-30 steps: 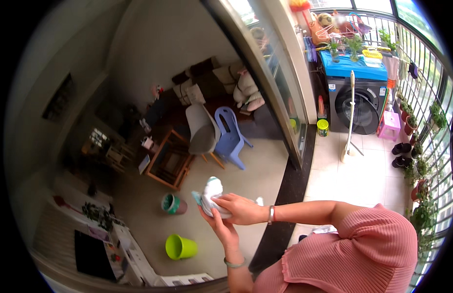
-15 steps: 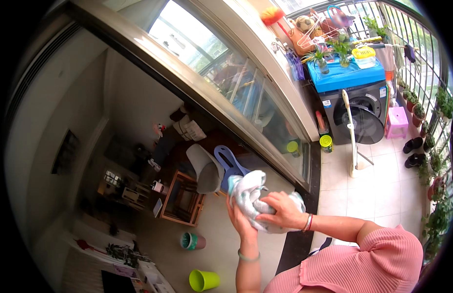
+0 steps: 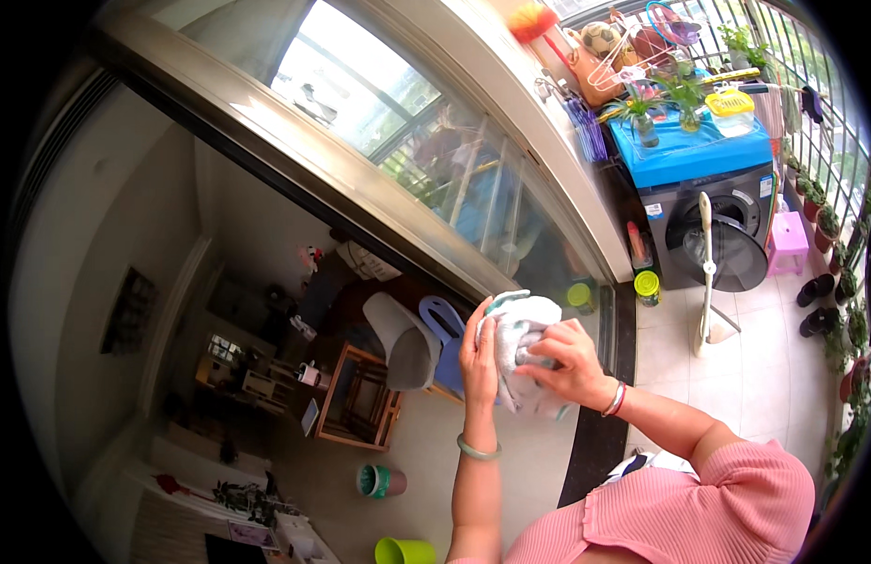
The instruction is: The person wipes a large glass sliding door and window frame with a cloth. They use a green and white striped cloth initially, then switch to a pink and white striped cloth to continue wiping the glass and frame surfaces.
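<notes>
A bunched white cloth (image 3: 522, 329) with teal-green patches, like a small towel, is up in front of me between both hands. My left hand (image 3: 479, 357) grips its left side, fingers pointing up along it. My right hand (image 3: 575, 365) is closed on the right side of the folds, fingers curled into the fabric. Parts of the fingertips are hidden in the cloth. Behind the hands is a glass sliding door (image 3: 492, 179) with a pale frame.
A dark washing machine (image 3: 684, 221) with its round door open stands at the back right, a white pole-like stand (image 3: 707, 273) before it. Potted plants (image 3: 827, 224) line the railing. Indoors are a blue chair (image 3: 442, 320), a wooden frame (image 3: 337, 395) and a green bin (image 3: 404, 551).
Both hands have lifted the cloth up and slightly right, toward the sliding door. The cloth's folds have shifted, with its lower part hanging lower. The whole view has tilted a little.
</notes>
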The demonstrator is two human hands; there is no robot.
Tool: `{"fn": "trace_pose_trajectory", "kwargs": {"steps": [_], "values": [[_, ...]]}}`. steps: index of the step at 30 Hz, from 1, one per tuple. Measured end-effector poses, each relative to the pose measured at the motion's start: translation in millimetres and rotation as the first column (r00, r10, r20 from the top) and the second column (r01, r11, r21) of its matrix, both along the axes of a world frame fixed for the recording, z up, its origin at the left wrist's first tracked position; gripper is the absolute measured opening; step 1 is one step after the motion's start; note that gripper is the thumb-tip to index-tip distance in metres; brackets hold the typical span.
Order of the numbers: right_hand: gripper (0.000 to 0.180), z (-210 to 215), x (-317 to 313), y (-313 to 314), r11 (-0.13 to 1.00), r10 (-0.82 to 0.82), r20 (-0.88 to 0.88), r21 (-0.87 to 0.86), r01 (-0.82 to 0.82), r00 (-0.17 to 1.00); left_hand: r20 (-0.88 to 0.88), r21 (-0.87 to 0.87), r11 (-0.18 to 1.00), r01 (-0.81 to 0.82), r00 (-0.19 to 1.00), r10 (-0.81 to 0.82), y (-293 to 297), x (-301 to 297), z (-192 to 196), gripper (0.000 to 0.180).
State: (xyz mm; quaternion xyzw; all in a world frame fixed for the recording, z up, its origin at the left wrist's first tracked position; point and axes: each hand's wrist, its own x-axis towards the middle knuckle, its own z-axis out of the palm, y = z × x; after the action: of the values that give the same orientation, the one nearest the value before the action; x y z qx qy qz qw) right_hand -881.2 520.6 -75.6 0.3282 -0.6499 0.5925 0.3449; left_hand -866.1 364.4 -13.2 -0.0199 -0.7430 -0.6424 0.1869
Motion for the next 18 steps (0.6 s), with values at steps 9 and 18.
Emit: {"fn": "trace_pose_trajectory", "kwargs": {"steps": [9, 18], "values": [[0.026, 103, -104, 1, 0.498, 0.708, 0.236, -0.835, -0.233, 0.666, 0.109, 0.003, 0.992, 0.127, 0.986, -0.127, -13, -87, -21, 0.044], [0.040, 172, -252, -14, 0.439, 0.787, 0.070, -0.763, -0.475, 0.614, -0.418, -0.131, 0.974, -0.186, 0.901, 0.116, 64, -177, 36, 0.070]]}}
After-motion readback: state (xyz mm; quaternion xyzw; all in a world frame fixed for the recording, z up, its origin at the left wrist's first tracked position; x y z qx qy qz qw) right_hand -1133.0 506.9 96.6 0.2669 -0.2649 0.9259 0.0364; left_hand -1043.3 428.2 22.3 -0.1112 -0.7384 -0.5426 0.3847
